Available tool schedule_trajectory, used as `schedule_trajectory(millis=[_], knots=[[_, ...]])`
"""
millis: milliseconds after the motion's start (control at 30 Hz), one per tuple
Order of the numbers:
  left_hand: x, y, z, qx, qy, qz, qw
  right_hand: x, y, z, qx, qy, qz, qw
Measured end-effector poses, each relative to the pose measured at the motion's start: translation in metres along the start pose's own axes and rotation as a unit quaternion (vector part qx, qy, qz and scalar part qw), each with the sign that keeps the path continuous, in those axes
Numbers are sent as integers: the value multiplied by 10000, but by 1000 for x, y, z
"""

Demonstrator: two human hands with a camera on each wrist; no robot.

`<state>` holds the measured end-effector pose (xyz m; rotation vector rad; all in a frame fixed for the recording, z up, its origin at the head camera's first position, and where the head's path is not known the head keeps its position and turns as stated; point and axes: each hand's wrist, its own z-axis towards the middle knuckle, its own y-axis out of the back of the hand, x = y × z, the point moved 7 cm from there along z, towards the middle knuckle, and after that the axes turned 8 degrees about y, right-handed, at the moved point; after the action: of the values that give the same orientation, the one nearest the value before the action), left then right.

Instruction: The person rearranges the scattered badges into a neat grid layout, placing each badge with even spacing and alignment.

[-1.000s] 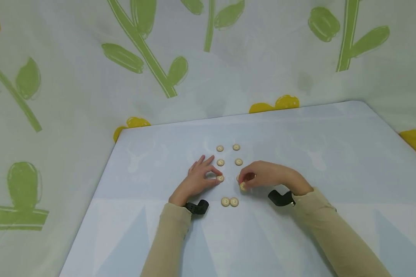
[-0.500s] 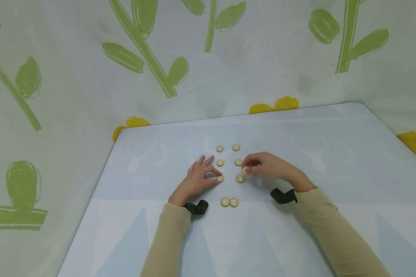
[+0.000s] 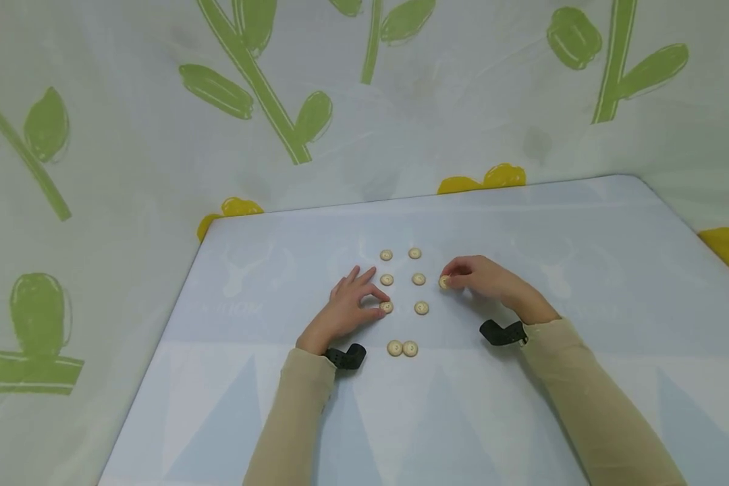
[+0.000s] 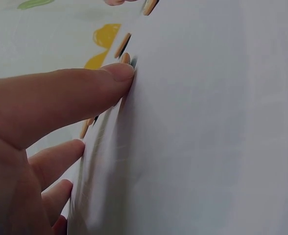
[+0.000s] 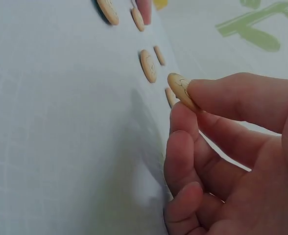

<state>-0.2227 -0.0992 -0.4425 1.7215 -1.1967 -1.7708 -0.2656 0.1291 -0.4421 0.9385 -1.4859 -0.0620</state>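
My left hand (image 3: pixel 343 313) rests on the table, thumb and index finger pinching a small round wooden disc (image 3: pixel 387 307) with a dark mark, its other fingers spread. To the right, my right hand (image 3: pixel 487 280) pinches another such disc (image 3: pixel 444 282) between thumb and fingers. In the right wrist view this disc (image 5: pixel 180 88) is tilted, dark lines on its face, above the tabletop. Between the hands lie two discs, a middle one (image 3: pixel 418 279) and a nearer one (image 3: pixel 422 308). Just beyond the left fingers is one more disc (image 3: pixel 387 279).
Two discs lie side by side, touching, nearer to me, the left disc (image 3: pixel 395 347) and the right disc (image 3: pixel 410 349). Farther off are a far left disc (image 3: pixel 386 255) and a far right disc (image 3: pixel 415 253). The pale table (image 3: pixel 583 398) meets a leaf-patterned curtain (image 3: pixel 437 128).
My right hand has carried its disc away from me and to the right, uncovering the near disc in the right column. My left hand has kept its place.
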Motion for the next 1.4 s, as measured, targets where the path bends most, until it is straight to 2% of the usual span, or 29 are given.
schedule_trajectory(millis=[133,333,600,933,1233,1400], knots=[[2,-1,1,43,-11,24,10000,-2,0,0,52,-87,77,9999],[1,1,1,-2,-38,27,10000,2,7,0,-76,8,117,9999],[-1,0,1,53,2,54,10000,0,11,17,-26,-193,-262,9995],[-1,2,0,45,-43,0,10000,-7,20,24,-184,-428,-33,9989],[-4,-3,2,121,-67,53,9999,-13,25,26,-361,-411,-183,9983],[-1,0,0,46,13,34,10000,-13,25,35,-509,-385,-268,9976]])
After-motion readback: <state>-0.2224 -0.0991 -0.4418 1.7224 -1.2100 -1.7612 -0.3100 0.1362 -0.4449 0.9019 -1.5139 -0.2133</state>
